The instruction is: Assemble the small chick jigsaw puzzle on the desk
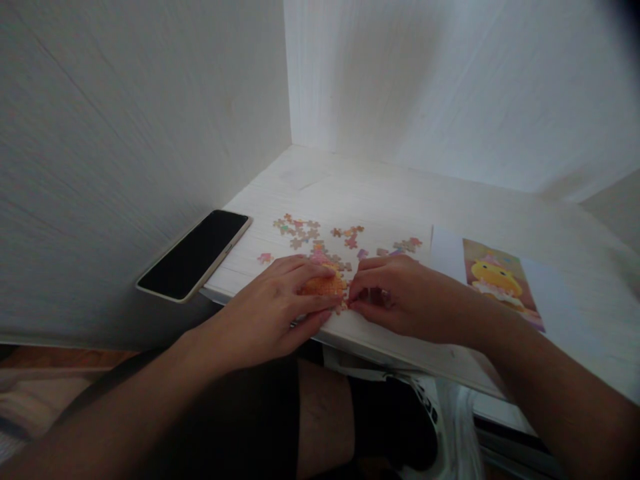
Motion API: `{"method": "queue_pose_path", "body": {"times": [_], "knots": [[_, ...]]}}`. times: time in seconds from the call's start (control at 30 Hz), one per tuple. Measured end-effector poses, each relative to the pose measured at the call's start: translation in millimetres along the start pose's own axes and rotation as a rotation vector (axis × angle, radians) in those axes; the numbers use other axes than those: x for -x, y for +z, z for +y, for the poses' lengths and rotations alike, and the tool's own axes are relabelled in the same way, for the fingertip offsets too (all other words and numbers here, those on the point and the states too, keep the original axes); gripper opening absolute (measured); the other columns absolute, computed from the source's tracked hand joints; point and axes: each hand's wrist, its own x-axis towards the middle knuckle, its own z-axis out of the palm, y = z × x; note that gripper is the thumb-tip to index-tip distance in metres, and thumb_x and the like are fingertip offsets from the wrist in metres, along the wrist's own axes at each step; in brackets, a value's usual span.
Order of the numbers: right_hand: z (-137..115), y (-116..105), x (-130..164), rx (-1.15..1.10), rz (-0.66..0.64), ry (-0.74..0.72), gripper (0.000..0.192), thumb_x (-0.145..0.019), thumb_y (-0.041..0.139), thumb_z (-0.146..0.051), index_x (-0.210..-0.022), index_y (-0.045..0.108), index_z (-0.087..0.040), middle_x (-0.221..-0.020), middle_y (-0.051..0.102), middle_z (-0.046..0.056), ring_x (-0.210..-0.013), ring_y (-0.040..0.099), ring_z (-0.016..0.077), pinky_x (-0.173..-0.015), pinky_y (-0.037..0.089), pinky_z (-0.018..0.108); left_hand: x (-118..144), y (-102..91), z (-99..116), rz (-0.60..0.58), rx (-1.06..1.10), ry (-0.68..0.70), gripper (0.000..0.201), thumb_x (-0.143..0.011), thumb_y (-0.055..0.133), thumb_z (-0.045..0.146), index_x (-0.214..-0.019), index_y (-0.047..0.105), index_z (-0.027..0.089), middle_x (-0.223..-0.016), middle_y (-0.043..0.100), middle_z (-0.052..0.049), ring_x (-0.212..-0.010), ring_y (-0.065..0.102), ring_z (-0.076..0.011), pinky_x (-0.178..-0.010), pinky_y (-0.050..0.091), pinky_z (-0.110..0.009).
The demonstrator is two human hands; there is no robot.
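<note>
A partly joined jigsaw puzzle [323, 285] with a yellow-orange middle lies near the table's front edge. Across its left side rests my left hand [280, 300], fingers stretched out and apart, covering part of it. My right hand [400, 290] is at the puzzle's lower right edge, thumb and fingertips pinched on a small puzzle piece [344, 307] that is mostly hidden. Loose puzzle pieces [300, 230] lie behind the joined part, with more pieces [407, 245] just beyond my right hand.
A phone [195, 253] with a dark screen lies at the left, partly over the table edge. To the right, a paper sheet carries a printed picture [500, 280] of a yellow figure. Walls [375, 87] enclose the white table [360, 183] at the back and left.
</note>
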Motion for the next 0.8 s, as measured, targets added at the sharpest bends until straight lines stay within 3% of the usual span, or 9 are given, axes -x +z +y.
{"method": "queue_pose_path", "body": {"times": [0.27,0.67,0.8], "knots": [[-2,1,1,-0.008,0.013,-0.006,0.02,-0.086,0.055,-0.015,-0.092,0.073,-0.021,-0.089,0.07,0.005,-0.079,0.06,0.0153,-0.075,0.043,0.028,-1,0.2,1,-0.011,0.024,-0.034,0.031,-0.094,0.057,0.024,-0.123,0.066,0.023,-0.134,0.06,-0.007,-0.127,0.053,-0.0224,-0.114,0.039,-0.043],[2,4,-2,-0.063,0.058,-0.06,0.016,-0.088,0.06,-0.019,-0.09,0.076,-0.022,-0.084,0.07,0.002,-0.075,0.059,0.0118,-0.072,0.042,0.025,-3,1.7,0,-0.026,0.008,-0.046,0.031,-0.095,0.055,0.024,-0.124,0.066,0.025,-0.134,0.059,-0.007,-0.126,0.052,-0.0239,-0.111,0.041,-0.046],[18,-12,2,-0.124,0.226,0.093,0.019,-0.089,0.062,-0.032,-0.088,0.076,-0.019,-0.076,0.071,0.002,-0.064,0.058,0.0109,-0.063,0.042,0.025,-2,1.5,0,-0.021,-0.001,-0.034,0.031,-0.095,0.055,0.024,-0.124,0.066,0.026,-0.133,0.06,-0.007,-0.128,0.051,-0.025,-0.111,0.039,-0.049]]}}
